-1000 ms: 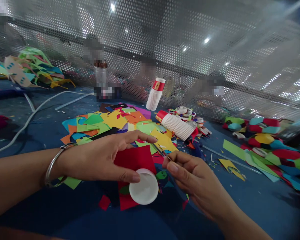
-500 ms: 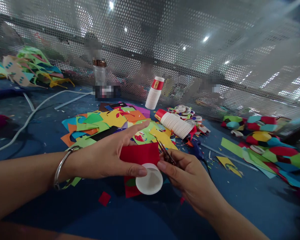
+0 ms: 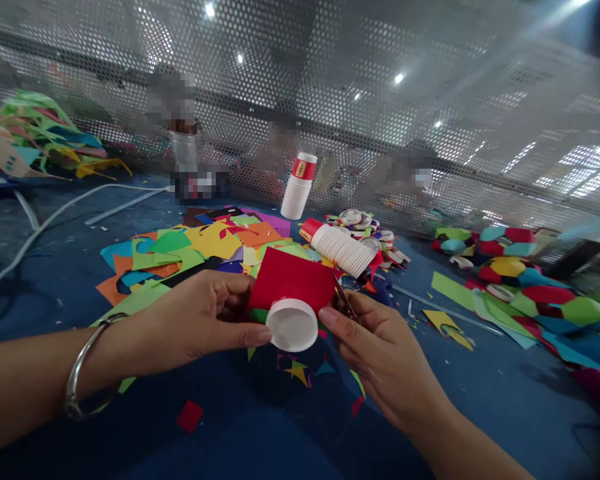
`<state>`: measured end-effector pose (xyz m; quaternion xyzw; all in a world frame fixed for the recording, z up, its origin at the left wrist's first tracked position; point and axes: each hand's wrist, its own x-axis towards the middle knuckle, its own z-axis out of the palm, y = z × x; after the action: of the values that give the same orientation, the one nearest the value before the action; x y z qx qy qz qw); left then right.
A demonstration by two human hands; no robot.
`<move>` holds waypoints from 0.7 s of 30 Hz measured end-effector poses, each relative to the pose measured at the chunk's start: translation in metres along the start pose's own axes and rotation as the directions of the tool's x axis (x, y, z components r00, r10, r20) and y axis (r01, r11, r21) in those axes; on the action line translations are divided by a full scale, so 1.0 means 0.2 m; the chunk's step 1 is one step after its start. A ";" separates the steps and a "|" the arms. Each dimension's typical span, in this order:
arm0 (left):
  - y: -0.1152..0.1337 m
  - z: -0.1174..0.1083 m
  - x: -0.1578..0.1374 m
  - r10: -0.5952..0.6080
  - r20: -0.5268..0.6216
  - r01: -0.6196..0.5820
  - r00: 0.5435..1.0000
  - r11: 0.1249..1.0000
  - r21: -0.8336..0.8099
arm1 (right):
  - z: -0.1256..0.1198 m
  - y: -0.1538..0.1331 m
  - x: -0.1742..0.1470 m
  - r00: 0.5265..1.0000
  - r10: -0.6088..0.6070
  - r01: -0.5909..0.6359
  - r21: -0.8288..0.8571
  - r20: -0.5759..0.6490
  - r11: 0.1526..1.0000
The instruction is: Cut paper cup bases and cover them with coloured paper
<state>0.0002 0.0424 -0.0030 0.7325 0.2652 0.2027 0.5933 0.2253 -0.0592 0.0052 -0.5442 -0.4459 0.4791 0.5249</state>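
Observation:
A white round paper-cup piece (image 3: 292,327) rests against a red paper sheet (image 3: 291,275), just above the table. My left hand (image 3: 207,313), with a silver bangle at the wrist, pinches the left edge of the sheet, its thumb touching the cup piece. My right hand (image 3: 375,347) is closed around dark, slim-bladed scissors (image 3: 344,300), whose handles are mostly hidden by the fingers. Its thumb reaches the right side of the sheet and cup piece. A bit of green shows beneath the red sheet at the left.
Coloured paper sheets (image 3: 180,247) lie in a heap beyond my hands. One stack of paper cups (image 3: 297,190) stands upright; another cup stack (image 3: 340,248) lies on its side. Colourful paper shapes (image 3: 520,287) are at the right. A white cable (image 3: 55,220) crosses the left, before a perforated metal screen (image 3: 330,87).
My left hand has gone from spread fingers to pinching the red sheet. The sheet and cup piece are raised slightly and tilted. The view has shifted a little to the right.

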 end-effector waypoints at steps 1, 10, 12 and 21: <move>0.00 0.00 0.00 0.005 0.008 -0.005 1.000 0.999 -0.045 | 0.00 0.00 0.00 1.000 -0.004 0.004 0.005 -0.005 1.000; 0.03 0.01 0.02 -0.011 0.051 0.024 0.999 0.962 -0.270 | 0.00 -0.02 -0.02 1.000 -0.013 0.013 -0.045 -0.011 0.999; 0.02 0.01 0.02 -0.013 0.061 0.030 0.998 0.958 -0.287 | 0.00 -0.02 -0.02 1.000 -0.025 0.025 -0.069 0.006 0.997; 0.00 -0.02 0.01 -0.069 0.035 0.076 0.997 0.964 -0.253 | 0.00 -0.02 -0.02 1.000 -0.023 0.023 -0.074 -0.006 0.997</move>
<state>0.0002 0.0464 -0.0031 0.6427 0.2559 0.2038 0.6928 0.2258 -0.0624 0.0104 -0.5597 -0.4679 0.4544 0.5113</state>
